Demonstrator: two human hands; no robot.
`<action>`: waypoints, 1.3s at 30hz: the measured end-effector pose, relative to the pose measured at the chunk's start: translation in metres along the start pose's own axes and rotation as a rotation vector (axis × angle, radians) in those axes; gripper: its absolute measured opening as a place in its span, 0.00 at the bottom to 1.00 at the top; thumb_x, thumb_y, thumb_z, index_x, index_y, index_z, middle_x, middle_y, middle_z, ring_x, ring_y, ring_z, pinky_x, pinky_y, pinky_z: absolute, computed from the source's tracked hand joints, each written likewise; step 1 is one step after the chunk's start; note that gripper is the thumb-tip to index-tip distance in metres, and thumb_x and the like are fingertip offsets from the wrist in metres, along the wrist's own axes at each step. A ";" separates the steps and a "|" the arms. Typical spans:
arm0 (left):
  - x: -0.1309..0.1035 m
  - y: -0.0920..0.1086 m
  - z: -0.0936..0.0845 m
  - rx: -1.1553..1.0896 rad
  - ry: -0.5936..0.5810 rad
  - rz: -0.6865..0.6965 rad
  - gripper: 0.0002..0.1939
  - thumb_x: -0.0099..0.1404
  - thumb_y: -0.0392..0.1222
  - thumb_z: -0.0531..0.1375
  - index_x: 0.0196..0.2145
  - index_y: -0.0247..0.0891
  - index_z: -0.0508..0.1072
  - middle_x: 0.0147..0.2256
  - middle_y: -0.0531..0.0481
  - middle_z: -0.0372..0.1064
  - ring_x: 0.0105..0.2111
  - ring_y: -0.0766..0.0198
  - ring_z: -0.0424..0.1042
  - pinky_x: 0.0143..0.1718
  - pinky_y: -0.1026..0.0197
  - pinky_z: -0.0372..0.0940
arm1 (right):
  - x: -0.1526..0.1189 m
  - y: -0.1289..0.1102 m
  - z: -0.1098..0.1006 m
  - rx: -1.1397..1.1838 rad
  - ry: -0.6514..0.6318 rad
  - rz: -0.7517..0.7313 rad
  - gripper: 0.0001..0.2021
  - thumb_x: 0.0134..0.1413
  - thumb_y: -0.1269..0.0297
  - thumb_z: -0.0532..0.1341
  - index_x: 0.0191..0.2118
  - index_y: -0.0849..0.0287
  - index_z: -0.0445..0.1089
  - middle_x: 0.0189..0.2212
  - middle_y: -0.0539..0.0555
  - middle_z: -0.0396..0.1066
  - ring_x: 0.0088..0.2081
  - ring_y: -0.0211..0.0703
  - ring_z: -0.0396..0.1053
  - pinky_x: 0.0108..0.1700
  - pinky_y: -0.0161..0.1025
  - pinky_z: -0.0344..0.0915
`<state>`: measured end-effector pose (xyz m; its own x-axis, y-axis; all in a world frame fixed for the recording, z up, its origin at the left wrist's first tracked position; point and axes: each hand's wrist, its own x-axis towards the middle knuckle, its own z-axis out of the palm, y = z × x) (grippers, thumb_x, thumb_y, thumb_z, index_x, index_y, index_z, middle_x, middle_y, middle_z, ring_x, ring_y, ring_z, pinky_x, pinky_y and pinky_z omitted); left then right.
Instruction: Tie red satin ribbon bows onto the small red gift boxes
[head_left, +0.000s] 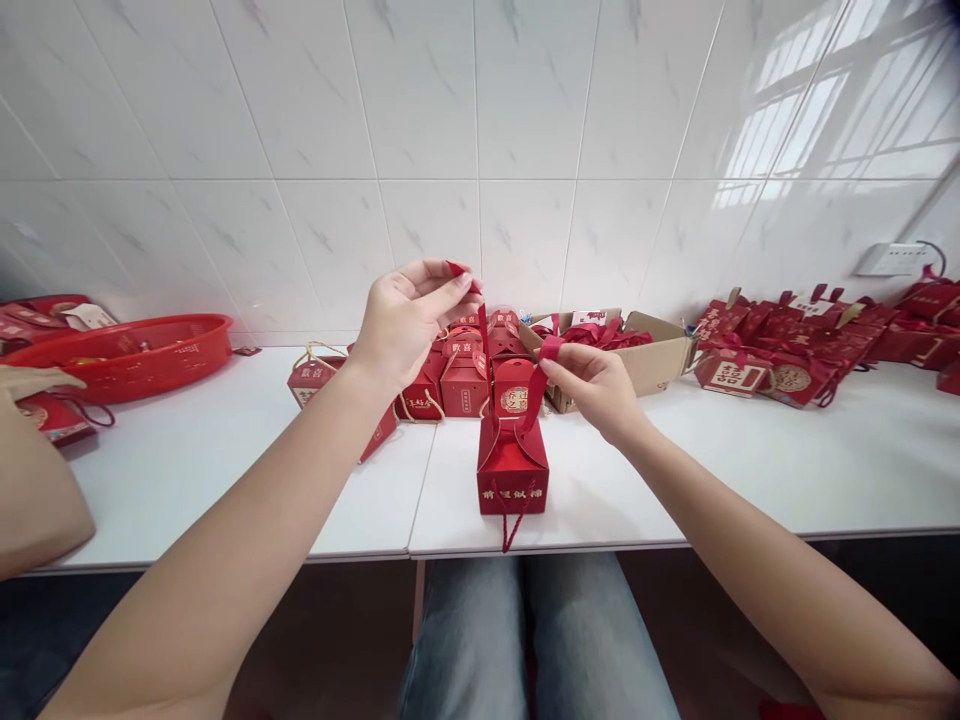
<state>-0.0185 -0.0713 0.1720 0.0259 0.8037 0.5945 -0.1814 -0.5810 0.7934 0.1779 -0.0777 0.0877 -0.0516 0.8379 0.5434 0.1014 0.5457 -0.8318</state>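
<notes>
I seem to be at the ribbon step: two lengths of dark red ribbon [535, 400] rise from the top of the small red box [514, 475], and I have one in each hand. My left hand [412, 310] is higher and a little farther off, thumb and fingertips pinched together on its length, with a bit of red showing above the fingers. My right hand [589, 385] is lower, to the right of the box, its thumb and forefinger clamped on the other length, the remaining fingers loosely curled. Neither hand touches the box itself, which stands upright on the white table [637, 490] close to the near edge, its red cord [510, 530] hanging down the near side across the gold lettering. How the ribbon runs through the folded top I cannot tell from here. As I judge it, the next move calls for a firm pinch on both lengths and an even, gentle pull, since a hard tug on one side could tip so light a box. Beyond it, on the far side, are more red boxes [463, 385], and to their right an open carton [667, 368] with dark red ribbon inside.
</notes>
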 end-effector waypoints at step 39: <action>0.026 0.003 0.019 0.185 -0.107 0.021 0.04 0.54 0.36 0.62 0.30 0.38 0.75 0.35 0.49 0.76 0.39 0.62 0.72 0.35 0.62 0.65 | 0.056 -0.054 0.015 0.229 -0.024 0.033 0.06 0.53 0.63 0.61 0.32 0.61 0.67 0.25 0.51 0.71 0.26 0.34 0.69 0.29 0.33 0.67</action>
<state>0.0005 -0.0547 0.1920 0.1297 0.7789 0.6136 0.0002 -0.6188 0.7855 0.1550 -0.0604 0.1612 -0.0758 0.8539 0.5148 -0.1250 0.5041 -0.8546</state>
